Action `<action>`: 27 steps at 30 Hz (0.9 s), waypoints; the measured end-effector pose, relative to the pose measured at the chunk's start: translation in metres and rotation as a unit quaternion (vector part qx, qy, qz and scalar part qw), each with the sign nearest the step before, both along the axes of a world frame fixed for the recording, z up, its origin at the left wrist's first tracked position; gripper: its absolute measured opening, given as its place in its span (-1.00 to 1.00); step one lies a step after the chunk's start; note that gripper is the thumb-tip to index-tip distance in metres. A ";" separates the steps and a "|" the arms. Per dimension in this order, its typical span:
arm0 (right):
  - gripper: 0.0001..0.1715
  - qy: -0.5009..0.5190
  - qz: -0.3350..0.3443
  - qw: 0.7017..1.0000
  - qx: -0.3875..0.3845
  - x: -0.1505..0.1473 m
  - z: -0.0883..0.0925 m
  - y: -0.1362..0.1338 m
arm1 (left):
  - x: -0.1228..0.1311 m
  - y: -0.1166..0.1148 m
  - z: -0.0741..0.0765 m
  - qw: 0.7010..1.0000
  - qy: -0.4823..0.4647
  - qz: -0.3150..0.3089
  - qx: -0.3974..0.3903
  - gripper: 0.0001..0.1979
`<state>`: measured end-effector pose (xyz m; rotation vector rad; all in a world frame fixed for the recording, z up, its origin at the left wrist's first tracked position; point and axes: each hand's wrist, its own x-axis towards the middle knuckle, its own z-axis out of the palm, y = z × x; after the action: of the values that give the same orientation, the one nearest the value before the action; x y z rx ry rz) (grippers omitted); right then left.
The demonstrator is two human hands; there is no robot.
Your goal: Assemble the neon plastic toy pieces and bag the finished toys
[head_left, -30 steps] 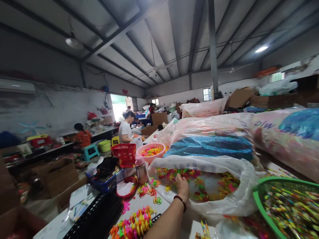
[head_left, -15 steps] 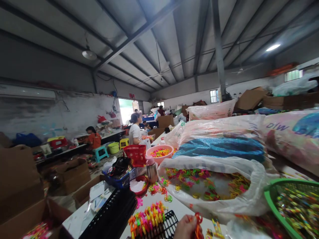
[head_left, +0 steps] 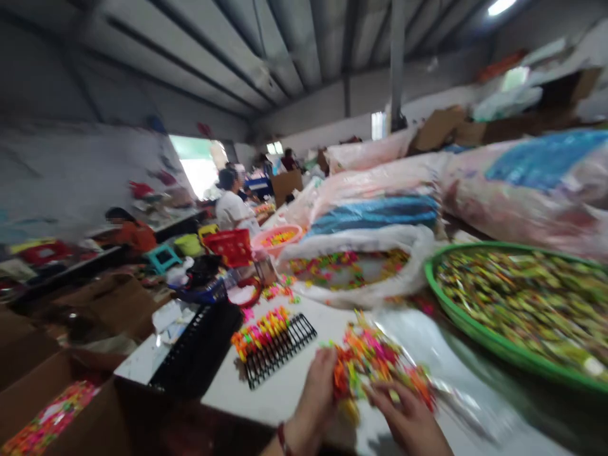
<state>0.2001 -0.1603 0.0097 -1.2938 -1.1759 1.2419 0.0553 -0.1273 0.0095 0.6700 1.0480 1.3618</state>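
Observation:
My left hand (head_left: 314, 399) and my right hand (head_left: 406, 418) meet low in the view around a heap of small colourful plastic pieces (head_left: 375, 361) on the white table (head_left: 280, 396). Both hands are blurred; the left fingers curl against the heap's left side, and the right hand lies spread over its near edge. A black comb-like rack (head_left: 275, 345) loaded with coloured pieces lies just left of the heap. Behind it an open white bag (head_left: 354, 269) holds more coloured pieces.
A large green basket (head_left: 479, 332) of coloured pieces sits at the right, big plastic sacks (head_left: 380, 202) behind. A black tray (head_left: 199, 348), red basket (head_left: 234, 246) and pink bowl (head_left: 275, 237) stand at left. Cardboard boxes (head_left: 52, 405) lie below. Other people (head_left: 231, 206) work at far tables.
The camera tilted down and turned. My left hand drew back from the white bag to the table's near edge, and my right hand came into view at the heap.

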 end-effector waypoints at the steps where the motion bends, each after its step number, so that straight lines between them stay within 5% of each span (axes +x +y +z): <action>1: -0.48 0.012 -0.011 0.999 -0.029 0.000 -0.003 -0.001 | 0.002 -0.005 0.003 1.000 0.025 0.003 0.017 -0.47; 8: -0.52 0.193 -0.022 0.979 -0.061 0.002 -0.007 -0.004 | 0.010 -0.014 0.001 0.991 0.109 -0.074 0.011 -0.61; 17: -0.51 0.204 -0.011 0.974 -0.093 -0.007 -0.005 -0.009 | 0.005 -0.019 -0.009 0.958 0.277 -0.043 0.056 -0.67; 27: -0.55 0.161 0.002 0.983 -0.083 -0.012 -0.006 -0.011 | -0.003 -0.019 -0.011 0.939 0.334 -0.053 0.058 -0.71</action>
<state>0.1883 -0.1717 0.0038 -1.1548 -0.8587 1.5138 0.0522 -0.1462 -0.0017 1.3160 1.4408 1.1230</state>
